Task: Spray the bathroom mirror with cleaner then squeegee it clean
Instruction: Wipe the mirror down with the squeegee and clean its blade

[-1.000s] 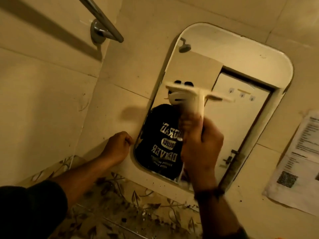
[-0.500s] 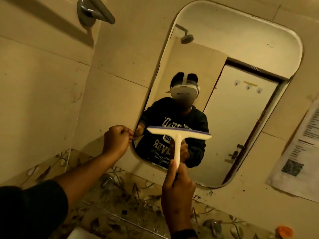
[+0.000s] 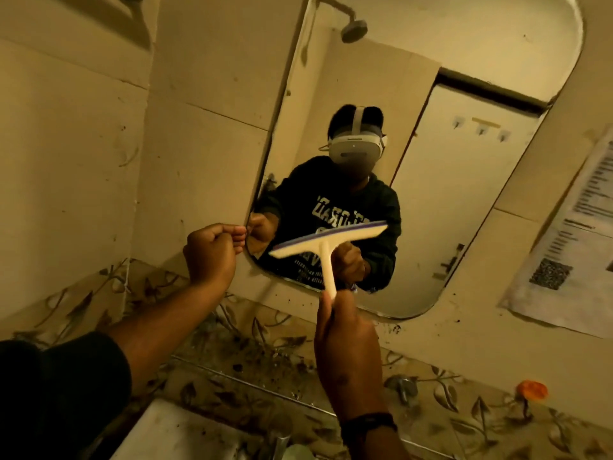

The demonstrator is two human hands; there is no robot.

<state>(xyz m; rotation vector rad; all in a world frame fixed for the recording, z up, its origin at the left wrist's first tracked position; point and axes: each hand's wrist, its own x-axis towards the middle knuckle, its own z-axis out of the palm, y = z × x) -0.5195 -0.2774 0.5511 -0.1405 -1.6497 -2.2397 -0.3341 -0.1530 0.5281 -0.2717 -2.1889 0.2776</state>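
Right hand (image 3: 348, 346) gripping squeegee (image 3: 326, 245) before mirror (image 3: 464, 200); left hand (image 3: 212, 254) fisted, empty, alongside.

Dim, warm yellow light fills the view. The mirror (image 3: 464, 194) shows no glare. The lower left corner falls into deep shadow. Straight lines bend toward the edges, and fine detail looks soft and grainy.

Left hand (image 3: 212, 252) fisted; right hand (image 3: 345, 330) grip closed.
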